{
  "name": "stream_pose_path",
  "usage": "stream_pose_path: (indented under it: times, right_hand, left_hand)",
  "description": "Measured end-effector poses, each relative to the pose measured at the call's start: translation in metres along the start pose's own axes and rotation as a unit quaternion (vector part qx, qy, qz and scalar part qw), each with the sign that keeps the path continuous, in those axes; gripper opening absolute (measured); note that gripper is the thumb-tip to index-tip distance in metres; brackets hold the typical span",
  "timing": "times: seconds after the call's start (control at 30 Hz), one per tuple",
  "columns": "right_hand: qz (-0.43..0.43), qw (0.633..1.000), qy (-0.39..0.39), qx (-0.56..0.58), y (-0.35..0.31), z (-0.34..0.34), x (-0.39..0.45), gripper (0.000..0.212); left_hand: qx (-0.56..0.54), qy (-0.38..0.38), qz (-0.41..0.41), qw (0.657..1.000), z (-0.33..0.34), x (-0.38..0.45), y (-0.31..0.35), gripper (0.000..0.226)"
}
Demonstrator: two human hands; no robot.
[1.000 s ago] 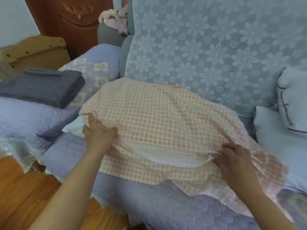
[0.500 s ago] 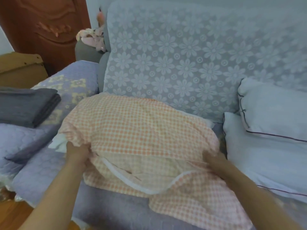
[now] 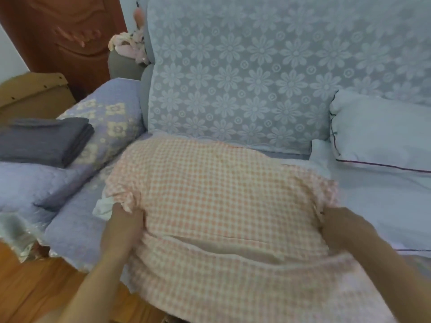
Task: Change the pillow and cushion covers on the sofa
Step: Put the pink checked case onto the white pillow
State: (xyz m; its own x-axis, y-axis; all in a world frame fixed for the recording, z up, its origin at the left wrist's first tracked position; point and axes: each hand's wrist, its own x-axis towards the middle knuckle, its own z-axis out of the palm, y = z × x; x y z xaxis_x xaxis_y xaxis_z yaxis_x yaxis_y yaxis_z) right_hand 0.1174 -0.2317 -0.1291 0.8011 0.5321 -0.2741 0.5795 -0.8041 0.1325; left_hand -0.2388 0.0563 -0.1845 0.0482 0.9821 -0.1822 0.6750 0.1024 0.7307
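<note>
A pillow in an orange-and-white checked cover (image 3: 221, 194) lies on the sofa seat (image 3: 74, 231) in front of me. The cover's loose open end hangs over the seat's front edge. My left hand (image 3: 123, 224) grips the cover at the pillow's left end, where a white corner of the pillow (image 3: 103, 206) sticks out. At the pillow's right end my right hand (image 3: 338, 224) grips the bunched cover. Both sets of fingertips are hidden in the fabric.
Two pale blue pillows (image 3: 382, 136) lie on the seat at the right. Folded grey cloth (image 3: 44, 141) rests on the sofa's left arm. A floral lace throw (image 3: 245, 73) covers the backrest. Behind the left arm stand a wooden door (image 3: 60, 36) and a cardboard box (image 3: 30, 92).
The cover has been drawn further over the pillow, so the white opening seen earlier is closed over. Both hands moved outward to the pillow's ends and the view shifted right.
</note>
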Motion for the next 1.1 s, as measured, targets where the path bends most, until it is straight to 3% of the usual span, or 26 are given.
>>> stream_pose_path:
  times: [0.07, 0.13, 0.17, 0.2, 0.27, 0.3, 0.33, 0.4, 0.5, 0.6, 0.67, 0.73, 0.8, 0.9, 1.0, 1.1]
  right_hand:
    - [-0.046, 0.991, 0.126, 0.02, -0.012, 0.01, -0.008, 0.045]
    - [-0.117, 0.946, 0.275, 0.122, -0.03, 0.01, -0.019, 0.056]
    - [-0.176, 0.921, 0.305, 0.168, -0.044, 0.005, -0.029, 0.059]
    - [-0.247, 0.899, 0.309, 0.188, -0.058, -0.002, -0.041, 0.06]
    - [-0.378, 0.892, 0.195, 0.153, -0.085, -0.002, -0.056, 0.067]
    - [-0.403, 0.899, 0.141, 0.101, -0.096, 0.003, -0.059, 0.073]
    - [-0.418, 0.896, 0.141, 0.056, -0.105, 0.007, -0.06, 0.076]
    - [-0.407, 0.896, 0.174, 0.035, -0.116, 0.005, -0.056, 0.065]
    - [-0.392, 0.869, 0.29, 0.088, -0.121, -0.012, -0.036, 0.04]
    - [-0.309, 0.877, 0.286, 0.232, -0.119, -0.045, -0.027, 0.024]
    - [-0.277, 0.867, 0.276, 0.308, -0.124, -0.074, -0.022, 0.019]
    - [-0.289, 0.856, 0.284, 0.321, -0.132, -0.107, -0.015, 0.018]
    - [-0.303, 0.869, 0.246, 0.305, -0.138, -0.144, -0.009, 0.024]
    - [-0.302, 0.903, 0.175, 0.25, -0.128, -0.18, -0.001, 0.032]
    - [-0.278, 0.881, 0.259, 0.28, -0.111, -0.194, -0.002, 0.036]
    - [-0.221, 0.813, 0.355, 0.404, -0.114, -0.206, -0.001, 0.031]
  left_hand:
    - [0.038, 0.076, 0.015, 0.996, 0.006, -0.011, -0.007, 0.079]
    - [0.07, 0.174, 0.066, 0.98, 0.005, -0.026, -0.005, 0.085]
    - [0.089, 0.173, 0.108, 0.975, 0.005, -0.033, -0.001, 0.084]
    - [0.126, 0.131, 0.161, 0.97, 0.006, -0.037, 0.002, 0.081]
    - [0.238, -0.009, 0.256, 0.937, 0.011, -0.046, 0.009, 0.087]
    - [0.286, -0.066, 0.279, 0.915, 0.014, -0.048, 0.012, 0.091]
    - [0.312, -0.093, 0.285, 0.901, 0.016, -0.048, 0.013, 0.095]
    - [0.328, -0.059, 0.302, 0.893, 0.016, -0.048, 0.021, 0.097]
    - [0.287, 0.077, 0.324, 0.898, -0.004, -0.038, 0.03, 0.084]
    - [0.236, 0.156, 0.24, 0.929, -0.044, -0.011, 0.035, 0.059]
    - [0.191, 0.16, 0.185, 0.951, -0.072, 0.009, 0.057, 0.044]
    - [0.113, 0.126, 0.193, 0.966, -0.096, 0.028, 0.099, 0.035]
    - [0.07, 0.079, 0.202, 0.974, -0.119, 0.043, 0.144, 0.028]
    - [0.18, 0.057, 0.212, 0.959, -0.145, 0.067, 0.17, 0.02]
    - [0.29, 0.065, 0.204, 0.933, -0.147, 0.065, 0.164, 0.014]
    - [0.249, 0.081, 0.259, 0.93, -0.124, 0.055, 0.179, 0.023]
